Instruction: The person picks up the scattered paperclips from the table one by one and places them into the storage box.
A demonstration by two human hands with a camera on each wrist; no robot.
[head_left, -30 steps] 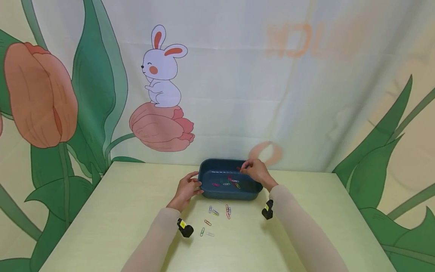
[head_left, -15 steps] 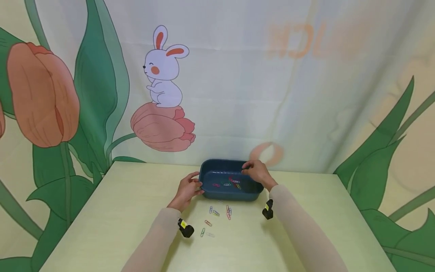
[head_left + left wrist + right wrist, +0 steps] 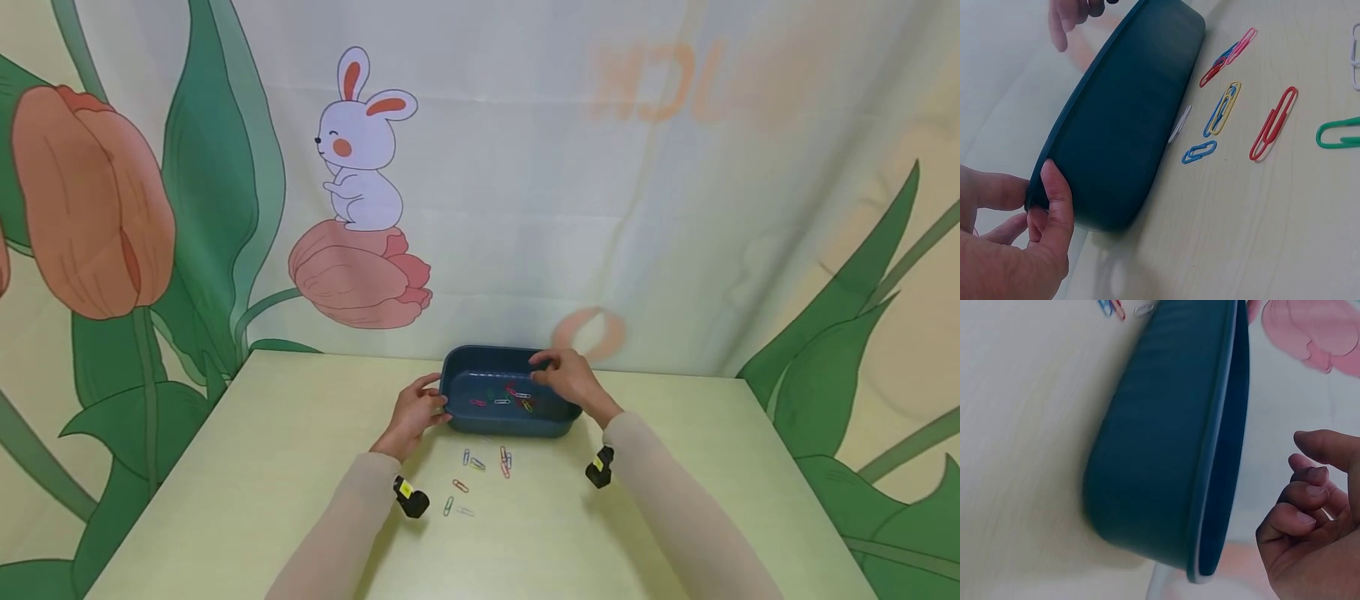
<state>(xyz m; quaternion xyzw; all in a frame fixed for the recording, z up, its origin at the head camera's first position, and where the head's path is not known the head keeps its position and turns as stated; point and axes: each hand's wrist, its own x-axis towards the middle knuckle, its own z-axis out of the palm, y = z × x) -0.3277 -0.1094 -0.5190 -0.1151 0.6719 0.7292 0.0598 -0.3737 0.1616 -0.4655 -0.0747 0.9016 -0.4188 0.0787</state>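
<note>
A dark blue tray [image 3: 510, 427] stands at the table's back edge with several coloured paper clips [image 3: 502, 402] inside. My left hand [image 3: 414, 414] grips its left end; in the left wrist view that hand [image 3: 1029, 231] has the thumb on the outer wall and fingers at the rim. Above the tray's right end is my right hand [image 3: 570, 379], apart from the rim. The right wrist view shows this hand [image 3: 1319, 519] with bent fingers, thumb held away and nothing between them. Several more clips, among them a red one [image 3: 1274, 124], lie on the table before the tray.
The pale wooden table [image 3: 300, 433] ends against a hanging curtain [image 3: 495, 208] printed with tulips and a rabbit. A small black camera is strapped at each wrist, one beside the left sleeve [image 3: 411, 498] and one beside the right [image 3: 599, 468].
A red clip in my right hand's fingers one second ago is no longer there. That hand has parted its fingers over the tray. My left hand keeps its hold on the tray.
</note>
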